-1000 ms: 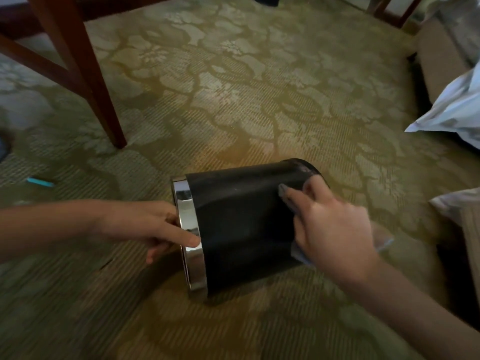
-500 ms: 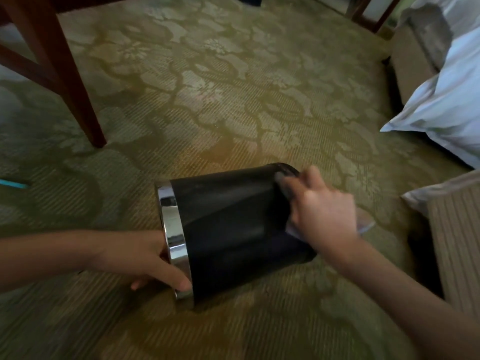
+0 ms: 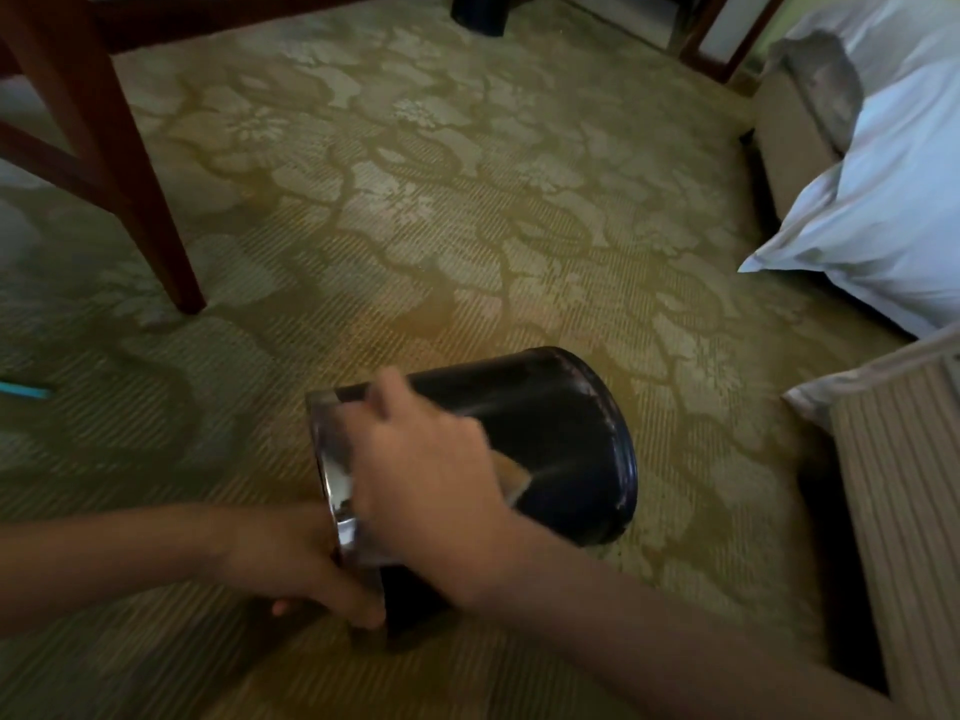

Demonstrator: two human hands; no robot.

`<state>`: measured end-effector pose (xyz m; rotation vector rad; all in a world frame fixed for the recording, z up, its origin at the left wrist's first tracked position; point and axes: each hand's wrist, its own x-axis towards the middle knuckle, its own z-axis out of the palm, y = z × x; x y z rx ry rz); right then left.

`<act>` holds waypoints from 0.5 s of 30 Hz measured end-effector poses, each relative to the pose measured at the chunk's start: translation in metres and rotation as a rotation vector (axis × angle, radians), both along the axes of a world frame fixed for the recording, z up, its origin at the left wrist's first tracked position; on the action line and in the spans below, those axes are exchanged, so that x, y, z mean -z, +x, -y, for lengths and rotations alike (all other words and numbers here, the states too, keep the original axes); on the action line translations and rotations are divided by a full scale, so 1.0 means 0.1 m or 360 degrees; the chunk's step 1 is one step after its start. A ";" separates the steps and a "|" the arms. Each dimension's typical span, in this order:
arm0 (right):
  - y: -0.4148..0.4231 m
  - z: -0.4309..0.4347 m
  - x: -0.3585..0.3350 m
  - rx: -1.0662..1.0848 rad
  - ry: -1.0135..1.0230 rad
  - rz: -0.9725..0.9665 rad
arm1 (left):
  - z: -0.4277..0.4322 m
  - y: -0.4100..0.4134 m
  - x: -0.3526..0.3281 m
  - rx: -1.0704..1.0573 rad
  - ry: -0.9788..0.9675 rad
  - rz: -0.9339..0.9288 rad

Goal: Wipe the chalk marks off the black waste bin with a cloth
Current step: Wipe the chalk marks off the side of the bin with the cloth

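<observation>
Bin [image 3: 561, 433] on its side, braced at the rim for wiping

Patterned carpet [image 3: 467, 226] fills most of the view, with white bedding [image 3: 883, 210] at the right edge, a ribbed panel [image 3: 904, 511] below it, and a dark wooden leg [image 3: 130, 200] at the upper left. The bin lies tipped over on the carpet near the bottom centre, its chrome rim [image 3: 324, 449] to the left and its closed base to the right. It looks light and stiff, and its round, glossy wall would likely roll and slip under a rubbing stroke. The rim seems the sound place to hold, since fingers can hook over its edge. The left hand [image 3: 306, 569] does so, fingers curled round the lower part of the rim. The right hand [image 3: 431, 475] lies across the black wall just beside the rim, blurred, so I cannot tell whether it pinches the cloth or presses flat on it. The cloth is almost wholly hidden beneath it; a pale sliver [image 3: 515, 488] at the hand's edge may be part of it. Along the base seam, pale flecks [image 3: 592, 394] could be chalk or wear. A small blue stick [image 3: 23, 389] at the left edge is cut off
</observation>
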<state>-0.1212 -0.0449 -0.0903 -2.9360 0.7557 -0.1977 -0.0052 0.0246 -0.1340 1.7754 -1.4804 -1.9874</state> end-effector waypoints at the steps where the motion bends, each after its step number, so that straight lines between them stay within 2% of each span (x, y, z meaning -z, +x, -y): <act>1: -0.12 0.20 0.01 0.0153 -0.0092 -0.0016 | -0.03 0.02 0.02 -0.0015 -0.0035 0.0032; 5: -0.71 1.13 0.03 0.0708 -0.0332 -0.0063 | -0.04 0.07 0.00 -0.0010 -0.0114 -0.0283; 7: -0.82 1.31 0.05 0.0800 -0.0420 -0.0094 | -0.03 0.08 0.01 -0.0029 -0.0099 -0.0292; 12: -0.30 1.02 0.02 0.0759 -0.0251 -0.0157 | -0.02 0.09 0.08 -0.0065 -0.0078 -0.0318; 15: 0.21 0.39 0.05 0.0368 -0.0106 -0.0048 | -0.04 0.06 0.17 -0.0093 -0.0073 -0.0175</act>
